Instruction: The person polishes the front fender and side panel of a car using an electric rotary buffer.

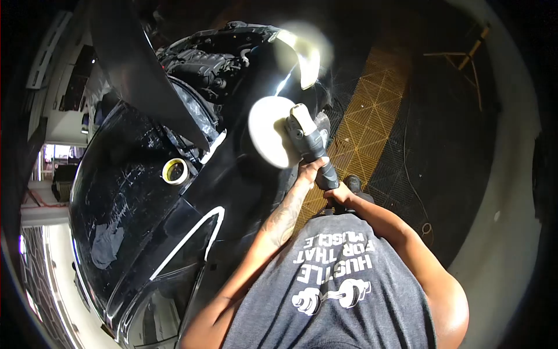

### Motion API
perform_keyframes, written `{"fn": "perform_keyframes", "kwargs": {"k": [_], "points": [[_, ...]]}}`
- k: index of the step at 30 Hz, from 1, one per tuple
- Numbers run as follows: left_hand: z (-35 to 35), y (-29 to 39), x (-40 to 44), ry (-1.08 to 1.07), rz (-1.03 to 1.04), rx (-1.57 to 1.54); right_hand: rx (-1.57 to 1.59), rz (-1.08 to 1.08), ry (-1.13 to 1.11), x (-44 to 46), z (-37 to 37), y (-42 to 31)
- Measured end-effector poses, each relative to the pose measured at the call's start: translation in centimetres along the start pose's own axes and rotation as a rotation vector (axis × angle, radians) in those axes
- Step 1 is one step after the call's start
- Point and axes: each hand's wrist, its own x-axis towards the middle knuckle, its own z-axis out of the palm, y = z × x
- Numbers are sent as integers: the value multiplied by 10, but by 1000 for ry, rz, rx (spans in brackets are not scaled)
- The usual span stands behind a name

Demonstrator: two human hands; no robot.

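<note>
Both my hands are on a dark-bodied power polisher (314, 145) with a pale head. My left hand (313, 169) wraps round the body, closer to the head. My right hand (339, 193) is closed on the rear end. Beside the head, a large round white pad (268, 131) is so brightly lit that its surface detail is lost. It lies over the black car's front fender (241, 166); whether it touches the paint I cannot tell. A bright glare covers the headlight area (305, 61) ahead of the tool.
The raised hood (148, 70) stands at left, beside the exposed engine (203, 70). A yellow tape roll (175, 172) and a grey cloth (107, 244) rest on the car. White tape (189, 241) edges the side window. A cable (406, 168) crosses the floor near a yellow stand (474, 55).
</note>
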Motion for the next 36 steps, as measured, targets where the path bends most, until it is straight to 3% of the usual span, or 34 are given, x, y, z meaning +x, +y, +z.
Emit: {"fn": "perform_keyframes", "kwargs": {"k": [14, 17, 19, 25, 28, 32, 34, 35, 36], "points": [[-76, -8, -151, 70, 80, 156, -77, -123, -53, -61, 118, 74], [-89, -16, -173, 113, 123, 162, -7, -120, -72, -86, 126, 58], [-81, -9, -197, 212, 100, 195, -359, -253, -46, -91, 124, 58], [-83, -49, -182, 275, 244, -13, -513, -265, -40, -94, 97, 53], [-77, -64, -147, 291, 278, 39, -554, -181, -52, -94, 77, 31], [-36, -17, -118, 207, 154, 28, -604, -206, 56, -71, 42, 14], [-25, -6, -95, 185, 151, 55, -771, -300, -28, -45, 17, 16], [-20, -1, -83, 166, 142, 61, -642, -89, 24, -58, 15, -15], [-14, 3, -71, 146, 131, 66, -610, -98, 66, -55, 10, -25]]}}
